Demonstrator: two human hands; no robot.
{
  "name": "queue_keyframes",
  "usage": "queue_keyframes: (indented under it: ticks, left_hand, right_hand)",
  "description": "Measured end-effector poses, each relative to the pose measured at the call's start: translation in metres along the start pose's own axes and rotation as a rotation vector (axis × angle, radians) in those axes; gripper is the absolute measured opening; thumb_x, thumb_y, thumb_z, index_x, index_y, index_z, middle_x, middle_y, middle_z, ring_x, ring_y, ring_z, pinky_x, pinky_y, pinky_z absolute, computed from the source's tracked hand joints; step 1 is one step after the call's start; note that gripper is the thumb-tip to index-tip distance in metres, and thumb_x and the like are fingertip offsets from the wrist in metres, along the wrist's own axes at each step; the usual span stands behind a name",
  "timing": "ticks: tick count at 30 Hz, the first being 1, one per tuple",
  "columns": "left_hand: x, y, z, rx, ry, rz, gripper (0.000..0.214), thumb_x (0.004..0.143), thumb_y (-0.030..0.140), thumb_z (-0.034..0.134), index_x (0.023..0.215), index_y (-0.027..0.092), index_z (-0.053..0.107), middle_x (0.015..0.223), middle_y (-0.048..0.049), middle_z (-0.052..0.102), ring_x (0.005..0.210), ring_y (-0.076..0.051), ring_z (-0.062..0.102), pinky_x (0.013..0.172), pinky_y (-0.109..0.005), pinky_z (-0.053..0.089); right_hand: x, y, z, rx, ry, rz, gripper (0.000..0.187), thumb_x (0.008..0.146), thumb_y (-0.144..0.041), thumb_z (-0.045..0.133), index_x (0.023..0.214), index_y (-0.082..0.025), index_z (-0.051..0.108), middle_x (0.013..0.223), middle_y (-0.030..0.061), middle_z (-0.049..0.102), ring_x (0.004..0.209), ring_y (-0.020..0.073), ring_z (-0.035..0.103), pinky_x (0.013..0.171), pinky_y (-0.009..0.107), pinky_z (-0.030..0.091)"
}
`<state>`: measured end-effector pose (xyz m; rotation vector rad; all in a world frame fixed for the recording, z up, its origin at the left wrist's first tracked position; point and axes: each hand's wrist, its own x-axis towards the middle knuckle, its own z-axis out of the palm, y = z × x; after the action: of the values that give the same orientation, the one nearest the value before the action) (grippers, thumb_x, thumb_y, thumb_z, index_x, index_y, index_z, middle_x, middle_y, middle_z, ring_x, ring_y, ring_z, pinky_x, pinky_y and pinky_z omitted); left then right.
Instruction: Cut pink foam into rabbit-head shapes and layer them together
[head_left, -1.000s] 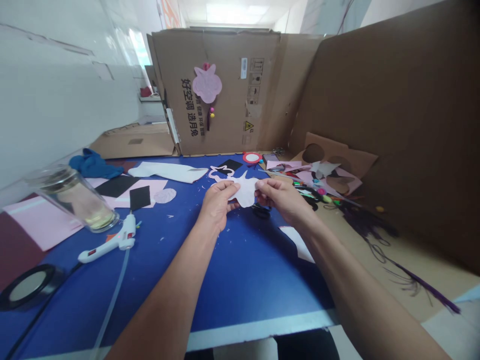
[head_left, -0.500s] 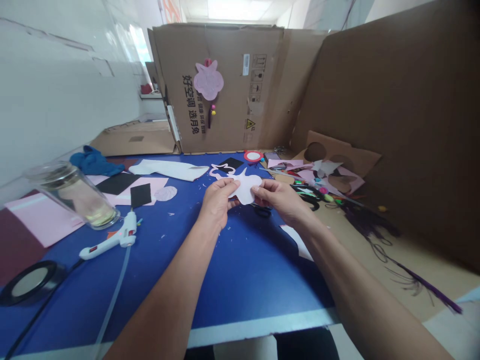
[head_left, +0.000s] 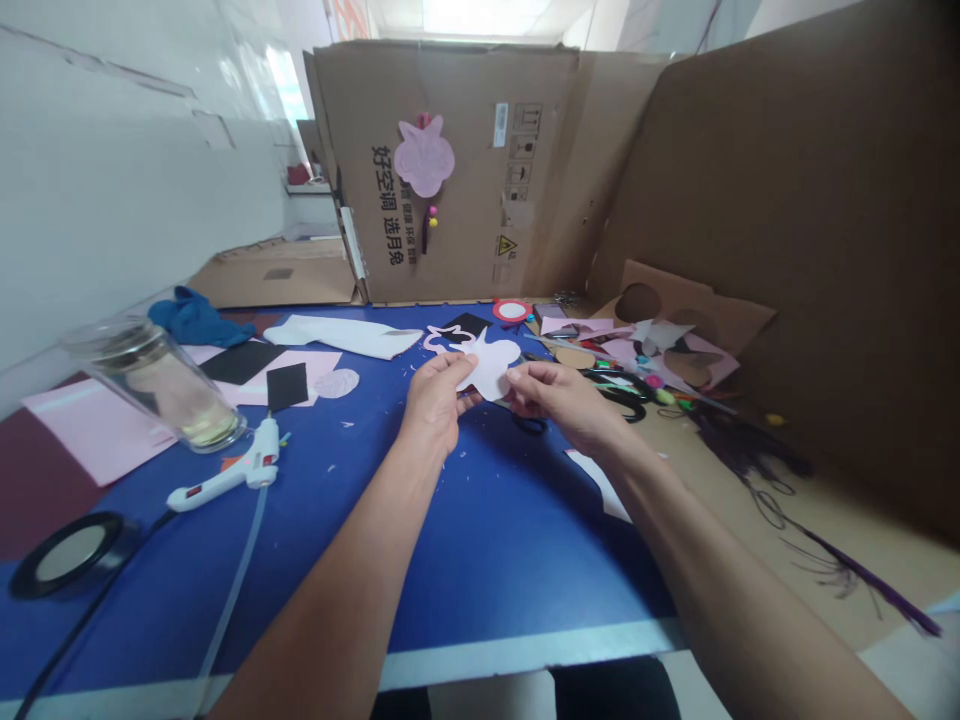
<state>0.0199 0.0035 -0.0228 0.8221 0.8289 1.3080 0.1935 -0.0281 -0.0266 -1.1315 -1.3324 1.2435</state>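
Between my two hands, a pale flower-shaped paper cutout (head_left: 491, 362) is held above the blue table. My left hand (head_left: 437, 395) pinches its left side, thumb on top. On the lower right edge, the thumb and fingers of my right hand (head_left: 551, 390) grip it. A pink cut-out paper outline (head_left: 444, 338) lies just behind the cutout, partly over a black square. Below my right hand, dark scissor handles (head_left: 531, 425) show in part; the rest is hidden. A white paper scrap (head_left: 600, 485) rests under my right forearm.
A hot glue gun (head_left: 232, 470), a glass cup (head_left: 169, 385) and a tape roll (head_left: 71, 555) are at left. Paper scraps and black-handled scissors (head_left: 619, 400) crowd the right. Purple tassel cords (head_left: 757, 450) lie beyond. A cardboard wall (head_left: 465, 240) bearing a pink flower (head_left: 425, 158) stands behind.
The view has shifted slightly, so the surroundings appear a little further right. Both hands keep their hold on the cutout, which is turned slightly.
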Motion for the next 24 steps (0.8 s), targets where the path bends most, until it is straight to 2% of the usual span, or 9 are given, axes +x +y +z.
queue_keyframes:
  ticks: [10, 15, 20, 24]
  left_hand:
    - [-0.002, 0.001, 0.001, -0.030, 0.003, -0.019, 0.028, 0.065, 0.029, 0.088, 0.074, 0.019, 0.064, 0.078, -0.0039, 0.072, 0.067, -0.016, 0.065, 0.065, -0.029, 0.053]
    - [-0.002, 0.002, 0.002, -0.041, 0.030, -0.014, 0.026, 0.067, 0.028, 0.087, 0.076, 0.018, 0.064, 0.079, -0.0032, 0.072, 0.069, -0.016, 0.066, 0.067, -0.029, 0.053]
    - [-0.002, 0.001, 0.003, -0.047, 0.025, -0.008, 0.026, 0.068, 0.028, 0.086, 0.077, 0.018, 0.064, 0.081, -0.0037, 0.073, 0.071, -0.016, 0.067, 0.068, -0.028, 0.054]
    - [-0.001, 0.001, 0.003, -0.063, 0.016, 0.012, 0.025, 0.068, 0.028, 0.085, 0.077, 0.017, 0.064, 0.079, -0.0040, 0.073, 0.070, -0.016, 0.067, 0.066, -0.028, 0.053]
  right_hand:
    - [-0.001, 0.001, 0.005, -0.035, -0.027, 0.018, 0.040, 0.070, -0.055, 0.089, 0.074, -0.020, 0.069, 0.072, -0.0002, 0.064, 0.066, 0.0143, 0.053, 0.065, 0.028, 0.041]
    - [-0.002, 0.000, 0.006, -0.056, -0.009, 0.034, 0.040, 0.072, -0.056, 0.088, 0.080, -0.020, 0.071, 0.078, 0.0011, 0.067, 0.068, 0.0150, 0.055, 0.066, 0.029, 0.043]
    - [-0.001, 0.005, 0.010, -0.085, -0.033, -0.003, 0.038, 0.070, -0.050, 0.088, 0.083, -0.018, 0.072, 0.071, -0.0025, 0.061, 0.064, 0.0128, 0.048, 0.062, 0.028, 0.035]
    - [-0.001, 0.005, 0.012, -0.076, -0.102, 0.005, 0.035, 0.067, -0.042, 0.089, 0.083, -0.018, 0.070, 0.066, -0.0059, 0.055, 0.060, 0.0110, 0.042, 0.060, 0.028, 0.029]
